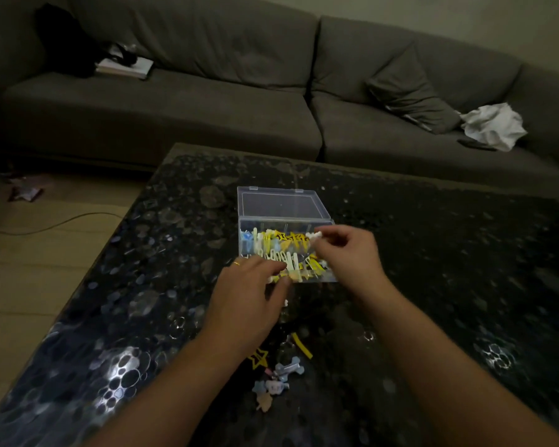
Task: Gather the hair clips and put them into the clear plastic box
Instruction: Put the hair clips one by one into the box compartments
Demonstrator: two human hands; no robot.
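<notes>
Over one clear box (284, 208), two hands (249, 285) pinch clips (315, 235).

tbl (433, 253) dark, glossy | on it: clear box (284, 204), loose clips (278, 379)

A clear plastic box (284, 233) sits open on the dark patterned desk (433, 253), its lid laid back on the far side. Yellow and white hair clips (281, 245) fill the box. The right hand (349, 253) pinches a white clip (315, 235) above the box's right side. The left hand (252, 282) rests at the box's near edge, fingers over the clips. Nearer than the box, loose clips (275, 379) lie on the desk.
</notes>
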